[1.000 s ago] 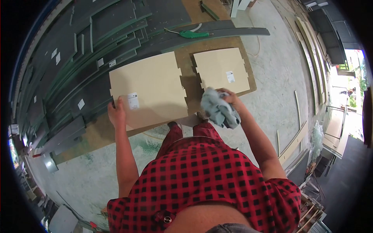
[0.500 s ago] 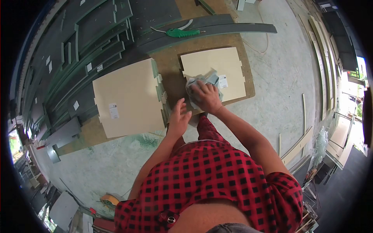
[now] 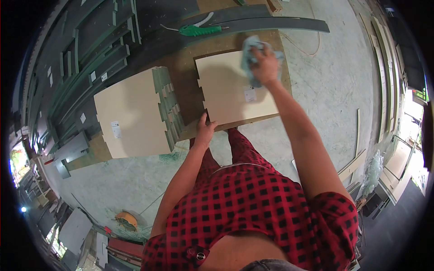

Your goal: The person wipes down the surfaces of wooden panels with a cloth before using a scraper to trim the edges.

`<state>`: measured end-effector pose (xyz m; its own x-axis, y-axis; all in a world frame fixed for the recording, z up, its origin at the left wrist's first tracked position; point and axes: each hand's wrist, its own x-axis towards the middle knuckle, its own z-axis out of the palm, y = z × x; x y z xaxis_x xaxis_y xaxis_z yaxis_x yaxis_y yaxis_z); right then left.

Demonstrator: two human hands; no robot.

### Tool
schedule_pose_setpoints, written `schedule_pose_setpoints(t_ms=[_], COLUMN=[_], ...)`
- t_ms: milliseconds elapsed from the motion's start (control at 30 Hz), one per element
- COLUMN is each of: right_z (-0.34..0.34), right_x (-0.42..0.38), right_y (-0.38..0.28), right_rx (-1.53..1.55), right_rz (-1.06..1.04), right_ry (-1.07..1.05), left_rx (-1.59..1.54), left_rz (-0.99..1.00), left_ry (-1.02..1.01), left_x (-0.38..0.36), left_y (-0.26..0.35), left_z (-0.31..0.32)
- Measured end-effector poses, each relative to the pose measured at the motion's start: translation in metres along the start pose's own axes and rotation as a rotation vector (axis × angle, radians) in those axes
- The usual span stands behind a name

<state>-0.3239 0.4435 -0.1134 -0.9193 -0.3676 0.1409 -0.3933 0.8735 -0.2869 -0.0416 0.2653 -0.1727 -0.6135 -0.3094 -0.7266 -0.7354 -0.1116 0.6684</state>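
Note:
A cream rectangular panel (image 3: 221, 95) with notched side edges and a white label (image 3: 250, 94) lies flat on the brown board. My right hand (image 3: 266, 65) is closed on a crumpled grey-blue cloth (image 3: 251, 58), pressed over the panel's far right corner; the hand is slightly blurred. At the panel's near left corner, my left hand (image 3: 205, 131) grips the edge, thumb and fingers on either side of the corner. To the left stands a stack of similar cream panels (image 3: 131, 108) with green-tinted notched edges and a label on top.
A green air blow gun (image 3: 199, 30) with a hose lies on dark strips (image 3: 289, 23) beyond the panel. Dark green-edged frame pieces (image 3: 77, 58) cover the far left. Long pale boards (image 3: 382, 72) lie along the right. An orange round object (image 3: 126, 221) sits on the concrete floor.
My right hand has swept the cloth away from me and to the right, from the panel's near left to its far right corner. My left hand has moved onto the near left corner.

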Motion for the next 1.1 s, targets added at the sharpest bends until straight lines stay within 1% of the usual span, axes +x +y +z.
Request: schedule_pose_setpoints(t_ms=[33, 67, 100, 133, 167, 233, 300, 333, 367, 400, 433, 467, 500, 533, 600, 633, 700, 733, 767, 800, 833, 867, 900, 933, 967, 1000, 1033, 1067, 1100], right_z=[-0.012, -0.025, -0.036, -0.047, -0.053, -0.079, -0.092, -0.084, -0.084, -0.058, -0.048, -0.03, -0.014, -0.014, -0.014, -0.01, -0.009, -0.003, -0.023, -0.028, -0.036, -0.046, -0.06, -0.072, -0.083, -0.092, -0.098, -0.099, -0.1], right_x=[-0.005, -0.011, -0.019, -0.027, -0.033, -0.047, -0.059, -0.069, -0.079, -0.096, -0.106, -0.117, -0.131, -0.136, -0.144, -0.141, -0.133, -0.128, -0.118, -0.11, -0.1, -0.093, -0.087, -0.084, -0.085, -0.089, -0.094, -0.101, -0.111], right_y=[0.024, 0.046, 0.067, 0.077, 0.081, 0.074, 0.033, 0.013, -0.02, -0.043, -0.065, -0.084, -0.099, -0.105, -0.111, -0.1, -0.061, -0.026, -0.004, 0.021, 0.052, 0.078, 0.1, 0.116, 0.128, 0.137, 0.139, 0.137, 0.133], right_rx=[0.046, 0.09, 0.08, 0.068, 0.064, 0.146, 0.278, 0.366, 0.282, 0.296, 0.428, 0.516, 0.466, 0.47, 0.396, 0.427, 0.309, 0.335, 0.202, 0.092, 0.061, 0.108, 0.092, 0.077, 0.074, 0.412, 0.752, 0.753, 0.926], right_rz=[0.137, 0.273, 0.335, 0.399, 0.4, 0.412, 0.309, 0.209, 0.153, -0.016, -0.099, -0.297, -0.414, -0.408, -0.486, -0.494, -0.444, -0.392, -0.22, -0.047, 0.137, 0.3, 0.399, 0.498, 0.496, 0.571, 0.637, 0.633, 0.713], right_ry=[-0.033, -0.065, -0.06, -0.055, -0.055, 0.066, 0.042, 0.014, -0.08, -0.02, -0.144, -0.032, -0.053, -0.05, -0.22, -0.224, -0.144, -0.101, -0.181, -0.085, -0.122, -0.101, -0.125, -0.147, -0.141, -0.114, -0.089, -0.09, -0.231], left_rx=[-0.001, -0.068, -0.133, -0.133, -0.166, -0.193, -0.228, -0.219, -0.294, -0.369, -0.361, -0.493, -0.625, -0.618, -0.613, -0.607, -0.527, -0.528, -0.408, -0.289, -0.291, -0.157, -0.024, -0.027, -0.037, -0.047, -0.05, -0.088, -0.123], left_rz=[-0.001, -0.034, -0.068, -0.072, -0.093, -0.116, -0.184, -0.182, -0.222, -0.262, -0.26, -0.305, -0.351, -0.352, -0.384, -0.387, -0.305, -0.302, -0.278, -0.254, -0.249, -0.162, -0.074, -0.066, -0.019, 0.024, 0.024, 0.002, -0.02], left_ry=[-0.001, -0.011, -0.023, -0.028, -0.038, -0.049, -0.079, -0.087, -0.089, -0.087, -0.089, -0.129, -0.169, -0.168, -0.105, -0.106, -0.04, -0.043, -0.052, -0.061, -0.064, 0.017, 0.096, 0.092, 0.023, -0.044, -0.043, 0.003, 0.048], left_x=[-0.004, -0.013, -0.019, -0.019, -0.017, -0.015, -0.013, -0.015, -0.017, -0.019, -0.014, -0.005, 0.0, 0.0, -0.002, -0.005, -0.01, -0.011, -0.011, -0.011, -0.011, -0.01, -0.008, -0.001, 0.009, 0.013, 0.007, 0.0, -0.004], left_y=[0.009, 0.026, 0.036, 0.036, 0.038, 0.039, 0.04, 0.045, 0.053, 0.058, 0.052, 0.04, 0.032, 0.03, 0.028, 0.03, 0.037, 0.041, 0.046, 0.049, 0.052, 0.054, 0.058, 0.058, 0.054, 0.051, 0.058, 0.066, 0.073], left_z=[0.0, 0.0, 0.001, 0.001, 0.0, -0.004, -0.009, -0.01, -0.011, -0.014, -0.019, -0.025, -0.028, -0.029, -0.028, -0.026, -0.019, -0.018, -0.017, -0.016, -0.013, -0.009, -0.005, -0.005, -0.008, -0.009, -0.006, -0.003, -0.001])
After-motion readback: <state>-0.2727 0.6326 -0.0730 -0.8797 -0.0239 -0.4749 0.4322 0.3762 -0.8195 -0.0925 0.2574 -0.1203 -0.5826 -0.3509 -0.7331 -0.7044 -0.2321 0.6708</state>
